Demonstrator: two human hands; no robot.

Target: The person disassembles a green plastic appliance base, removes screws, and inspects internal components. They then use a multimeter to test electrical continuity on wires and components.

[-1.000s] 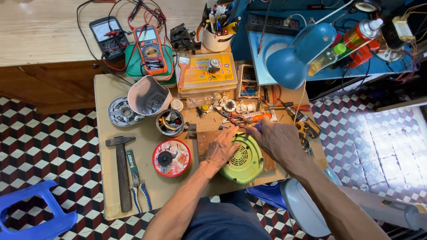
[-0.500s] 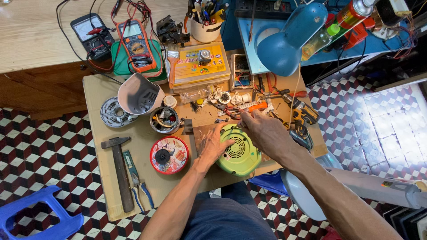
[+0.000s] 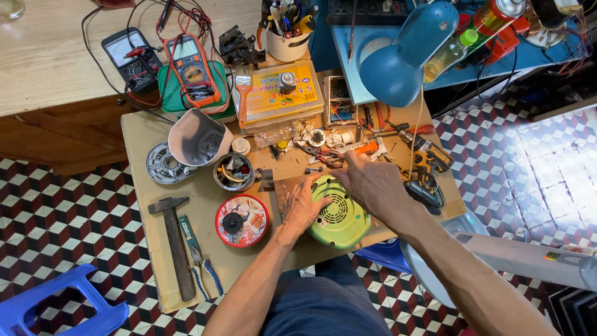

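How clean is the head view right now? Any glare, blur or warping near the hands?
Head view: sharp and evenly lit around the left hand, right hand and green vented housing; a blown-out patch of light washes out the floor tiles at right; wide-angle warping bends the wooden bench edge and frame corners.

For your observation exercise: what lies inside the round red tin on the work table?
Inside the round red tin sits a dark round part on a printed picture lining. Whatever lies beneath that part is covered. The left hand rests beside it on the green vented housing.

Single head view; steep downward; workbench [image 3: 143,134] near
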